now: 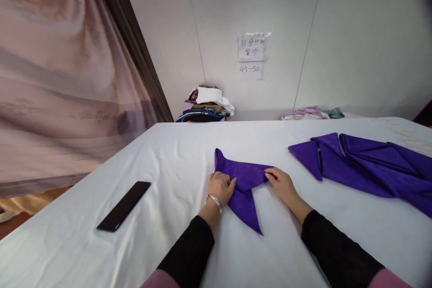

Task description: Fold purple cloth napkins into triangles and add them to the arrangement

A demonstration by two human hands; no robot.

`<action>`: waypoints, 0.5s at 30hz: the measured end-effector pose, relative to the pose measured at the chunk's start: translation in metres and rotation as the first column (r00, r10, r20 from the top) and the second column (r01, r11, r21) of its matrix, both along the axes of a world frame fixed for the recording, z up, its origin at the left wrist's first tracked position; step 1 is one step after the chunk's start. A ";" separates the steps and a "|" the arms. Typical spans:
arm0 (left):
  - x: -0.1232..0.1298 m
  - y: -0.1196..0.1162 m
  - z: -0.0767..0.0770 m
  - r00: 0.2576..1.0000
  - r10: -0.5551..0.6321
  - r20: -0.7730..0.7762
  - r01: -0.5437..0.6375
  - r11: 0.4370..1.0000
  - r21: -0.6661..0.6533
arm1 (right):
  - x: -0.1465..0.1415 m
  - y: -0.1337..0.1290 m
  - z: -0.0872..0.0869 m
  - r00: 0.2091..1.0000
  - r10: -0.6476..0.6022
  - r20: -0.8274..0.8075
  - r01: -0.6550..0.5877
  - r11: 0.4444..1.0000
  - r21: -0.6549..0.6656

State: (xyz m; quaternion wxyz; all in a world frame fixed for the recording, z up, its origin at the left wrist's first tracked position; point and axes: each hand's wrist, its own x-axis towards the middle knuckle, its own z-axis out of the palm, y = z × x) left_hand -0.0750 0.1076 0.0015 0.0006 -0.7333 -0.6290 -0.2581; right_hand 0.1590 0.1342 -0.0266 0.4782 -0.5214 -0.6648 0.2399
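A purple cloth napkin (248, 174) lies partly folded on the white-covered table, with one point standing up at its upper left and another trailing toward me. My left hand (222, 186), wearing a silver bracelet, is closed on the napkin's left side, its fingers curled over the fabric. At the right corner, my right hand (279, 182) pinches the edge between thumb and fingers. Part of the left side is hidden under my left hand.
Several more purple cloths (364, 162) lie at the right. On the left is a black phone-like slab (124, 206). A stack of folded fabrics (205, 105) and other cloths (305, 113) sit behind the table's far edge. A pink curtain (60, 76) hangs left; a handwritten sign (252, 49) is on the wall.
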 end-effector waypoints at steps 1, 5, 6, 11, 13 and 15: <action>-0.003 0.000 0.001 1.000 0.014 -0.002 -0.014 1.000 -0.004 | 0.000 0.000 0.001 0.999 -0.014 -0.051 0.013 1.000 -0.014; -0.017 0.004 0.000 0.995 0.102 0.006 -0.102 0.994 -0.027 | -0.003 -0.001 0.003 0.957 -0.096 -0.275 0.076 0.994 -0.083; -0.020 0.005 -0.001 0.991 0.132 0.010 -0.132 0.991 -0.035 | -0.003 -0.001 0.004 0.943 -0.109 -0.314 0.083 0.992 -0.095; -0.028 0.009 -0.006 0.956 0.292 0.014 -0.288 0.951 -0.113 | 0.002 0.001 0.010 0.783 -0.141 -0.606 0.050 0.985 -0.164; -0.027 0.009 -0.006 0.938 0.346 0.012 -0.340 0.926 -0.161 | 0.005 0.002 0.010 0.680 -0.144 -0.718 0.018 0.983 -0.180; -0.026 0.009 -0.004 0.930 0.367 0.022 -0.357 0.916 -0.181 | 0.007 0.004 0.009 0.629 -0.119 -0.768 -0.027 0.984 -0.175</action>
